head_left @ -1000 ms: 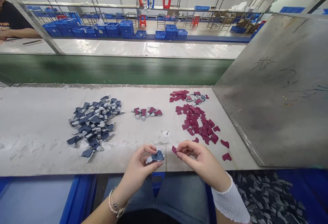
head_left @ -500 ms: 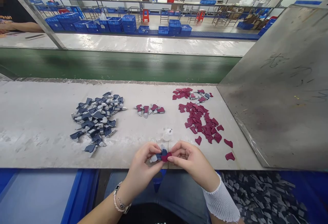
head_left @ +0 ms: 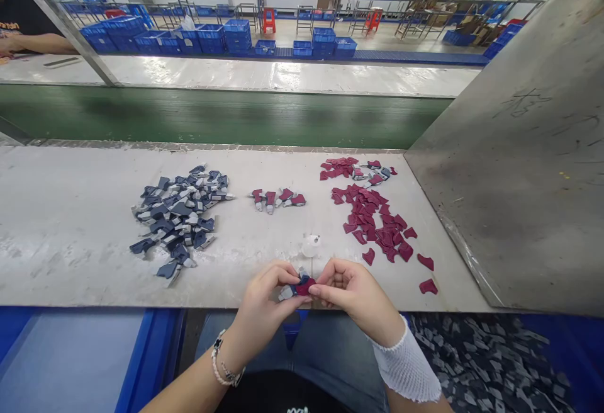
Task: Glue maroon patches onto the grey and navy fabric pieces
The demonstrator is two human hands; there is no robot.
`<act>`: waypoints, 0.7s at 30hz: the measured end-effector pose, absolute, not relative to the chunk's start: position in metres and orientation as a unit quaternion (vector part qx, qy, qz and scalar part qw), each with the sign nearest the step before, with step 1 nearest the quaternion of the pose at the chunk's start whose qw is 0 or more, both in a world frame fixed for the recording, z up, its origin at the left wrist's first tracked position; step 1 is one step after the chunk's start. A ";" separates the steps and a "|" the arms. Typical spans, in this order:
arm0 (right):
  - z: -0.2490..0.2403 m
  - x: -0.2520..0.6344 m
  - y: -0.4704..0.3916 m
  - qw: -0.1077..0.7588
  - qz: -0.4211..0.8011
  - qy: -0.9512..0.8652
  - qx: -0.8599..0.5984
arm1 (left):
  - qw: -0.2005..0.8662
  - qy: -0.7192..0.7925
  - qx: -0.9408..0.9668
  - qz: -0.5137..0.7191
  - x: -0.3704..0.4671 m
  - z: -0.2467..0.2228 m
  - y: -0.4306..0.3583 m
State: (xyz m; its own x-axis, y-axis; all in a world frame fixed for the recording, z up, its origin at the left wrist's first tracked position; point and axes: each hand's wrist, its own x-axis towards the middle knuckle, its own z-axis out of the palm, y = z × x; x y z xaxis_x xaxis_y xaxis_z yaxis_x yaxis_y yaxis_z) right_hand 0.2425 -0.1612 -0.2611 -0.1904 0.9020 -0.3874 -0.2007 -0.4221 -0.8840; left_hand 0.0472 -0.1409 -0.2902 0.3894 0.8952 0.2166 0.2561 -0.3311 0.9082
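Near the table's front edge, my left hand (head_left: 268, 296) is closed on a small dark blue and grey plastic part (head_left: 287, 291). My right hand (head_left: 352, 290) pinches a maroon curved piece (head_left: 304, 286), which lies against the face of the blue-grey part. Fingers hide some of both. Just beyond my hands is a small white round object (head_left: 310, 245). Farther back, several blue-grey parts with maroon pieces on them (head_left: 285, 195) sit in a row. To the left spreads a pile of blue-grey parts (head_left: 182, 211); on the right lie loose maroon pieces (head_left: 368, 214).
A slanted metal panel (head_left: 528, 167) bounds the table (head_left: 75, 224) on the right. Below the front edge, a blue bin of dark and grey parts (head_left: 491, 362) stands at right, a blue container (head_left: 70, 356) at left. Behind runs a green belt (head_left: 236, 117); another person's arm (head_left: 40, 43) shows far left.
The maroon piece now covers more of the blue-grey part's face, and that part has turned slightly in my fingers. The view has shifted a little.
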 end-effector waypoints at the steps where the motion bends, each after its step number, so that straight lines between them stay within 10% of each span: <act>1: -0.261 0.242 -0.161 0.404 0.685 -0.356 -0.491 | 0.410 0.395 0.727 0.384 0.047 -0.290 -0.141; 21: -0.265 0.240 -0.164 0.380 0.701 -0.422 -0.433 | 0.474 0.355 0.700 0.399 0.043 -0.283 -0.141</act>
